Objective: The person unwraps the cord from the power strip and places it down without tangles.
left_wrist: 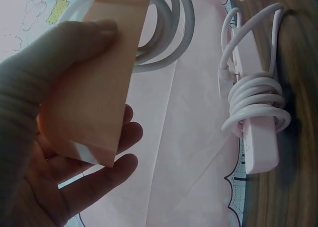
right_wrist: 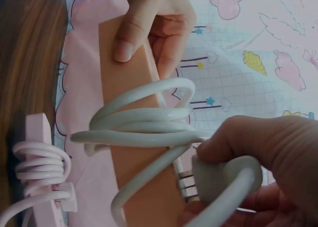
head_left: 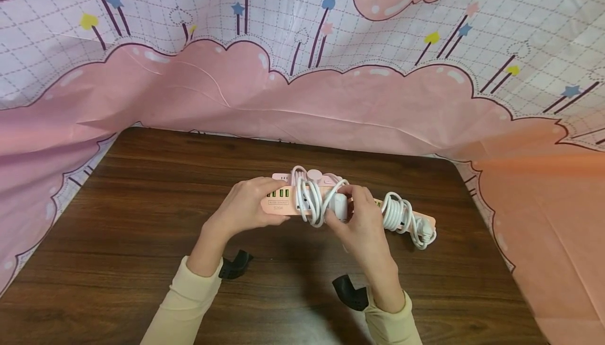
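Note:
A peach power strip (head_left: 278, 206) with a row of USB ports is raised above the table, white cord (right_wrist: 144, 112) looped round its middle. My left hand (head_left: 246, 203) grips its left end, thumb on one side and fingers on the other, as the left wrist view shows. With thumb and fingers, my right hand (head_left: 363, 224) pinches the white plug (right_wrist: 223, 180) of that cord. In the right wrist view the plug's metal prongs point at the strip's socket face, right up against it.
Behind the held strip lies a pink power strip (left_wrist: 262, 147) wrapped in its own cord. To the right, another peach strip (head_left: 427, 218) with coiled white cord rests on the dark wooden table (head_left: 156, 192). A patterned curtain (head_left: 302, 93) hangs along the far edge. Black bands sit at both wrists.

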Available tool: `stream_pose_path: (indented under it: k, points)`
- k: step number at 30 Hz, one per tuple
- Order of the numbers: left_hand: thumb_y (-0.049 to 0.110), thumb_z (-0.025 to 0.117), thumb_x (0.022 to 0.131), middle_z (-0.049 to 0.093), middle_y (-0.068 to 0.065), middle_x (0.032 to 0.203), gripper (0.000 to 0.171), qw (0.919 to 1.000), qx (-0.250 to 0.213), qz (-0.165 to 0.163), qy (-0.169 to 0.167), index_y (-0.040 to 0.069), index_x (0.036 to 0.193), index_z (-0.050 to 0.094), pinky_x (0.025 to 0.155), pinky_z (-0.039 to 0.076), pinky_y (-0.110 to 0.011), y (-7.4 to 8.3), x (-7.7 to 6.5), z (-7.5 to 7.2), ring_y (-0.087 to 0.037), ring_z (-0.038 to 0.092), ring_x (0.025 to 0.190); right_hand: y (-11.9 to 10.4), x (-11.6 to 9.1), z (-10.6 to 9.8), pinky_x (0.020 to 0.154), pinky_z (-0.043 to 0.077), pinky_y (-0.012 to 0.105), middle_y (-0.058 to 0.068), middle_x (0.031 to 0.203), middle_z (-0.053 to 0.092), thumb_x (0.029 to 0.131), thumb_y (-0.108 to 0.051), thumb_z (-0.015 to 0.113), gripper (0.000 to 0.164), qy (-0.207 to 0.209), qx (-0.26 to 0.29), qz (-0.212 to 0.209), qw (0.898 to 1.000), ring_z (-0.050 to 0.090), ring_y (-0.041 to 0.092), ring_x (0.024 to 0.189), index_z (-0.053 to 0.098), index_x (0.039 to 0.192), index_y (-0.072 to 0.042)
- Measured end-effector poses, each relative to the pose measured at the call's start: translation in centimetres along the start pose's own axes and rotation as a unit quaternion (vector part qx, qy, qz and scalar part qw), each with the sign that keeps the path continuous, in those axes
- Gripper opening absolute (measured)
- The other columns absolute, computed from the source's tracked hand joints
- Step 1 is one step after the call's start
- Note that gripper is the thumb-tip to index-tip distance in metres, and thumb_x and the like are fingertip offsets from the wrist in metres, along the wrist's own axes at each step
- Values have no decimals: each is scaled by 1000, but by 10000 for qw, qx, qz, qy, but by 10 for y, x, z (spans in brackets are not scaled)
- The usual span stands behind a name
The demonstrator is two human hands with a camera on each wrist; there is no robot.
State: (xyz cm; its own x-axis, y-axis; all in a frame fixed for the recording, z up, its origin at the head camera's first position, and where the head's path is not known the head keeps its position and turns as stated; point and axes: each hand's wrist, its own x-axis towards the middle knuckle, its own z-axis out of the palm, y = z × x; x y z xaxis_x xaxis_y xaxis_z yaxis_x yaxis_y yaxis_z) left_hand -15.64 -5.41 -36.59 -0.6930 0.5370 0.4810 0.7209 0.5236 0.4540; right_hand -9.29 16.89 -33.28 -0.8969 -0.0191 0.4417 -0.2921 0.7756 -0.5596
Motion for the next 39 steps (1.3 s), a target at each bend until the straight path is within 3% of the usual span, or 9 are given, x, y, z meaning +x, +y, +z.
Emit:
stream_pose_path:
  k: [9,13,17,22,27,34,39]
  points:
    - [25,86,63,67,-11,99,57,9995,7,-316,-68,5,112,66,66,50,-35,-8,-6,-1,-19,60,76,5,-3,-8,53,47,22,7,80,58,67,-2,81,40,118,672,-376,9970,54,12,65,58,100,2]
    - [22,86,63,67,-13,103,57,9991,-187,-386,56,3,113,66,70,51,-38,-12,-7,-4,-24,63,82,6,-13,-11,57,52,22,9,88,60,67,5,79,41,-55,845,-636,9944,60,14,72,57,102,2]
    - [20,87,62,67,-13,100,57,9985,-310,-318,317,1,111,66,69,51,-39,-16,-9,-11,-26,63,83,16,-25,-11,59,54,23,11,91,61,66,8,80,43,-204,890,-599,9940,64,18,75,58,102,3]
    - [18,88,59,68,-11,97,55,9961,-490,-231,699,0,107,67,68,50,-36,-20,-11,-22,-22,62,80,41,-35,-8,59,54,27,13,89,63,67,10,78,39,-422,712,-395,9958,66,22,75,59,101,4]
    - [17,88,59,68,-12,100,55,9950,-490,-152,854,0,106,67,69,50,-37,-20,-10,-33,-22,62,82,63,-44,-9,59,54,25,11,86,64,67,11,77,35,-843,687,-83,9940,64,20,75,61,97,4]
    - [15,89,58,68,-11,98,54,9950,-399,-95,908,0,106,67,69,49,-37,-22,-9,-43,-22,62,80,89,-62,-18,59,53,23,12,87,65,71,8,75,33,-1029,793,752,9887,65,17,73,60,99,3]
    - [13,89,56,69,-13,96,54,9943,-419,65,983,-2,104,68,71,50,-38,-23,-8,-49,-23,63,82,113,-79,-26,54,50,22,12,88,64,75,2,74,30,-1179,778,1518,9783,63,9,67,60,101,2]
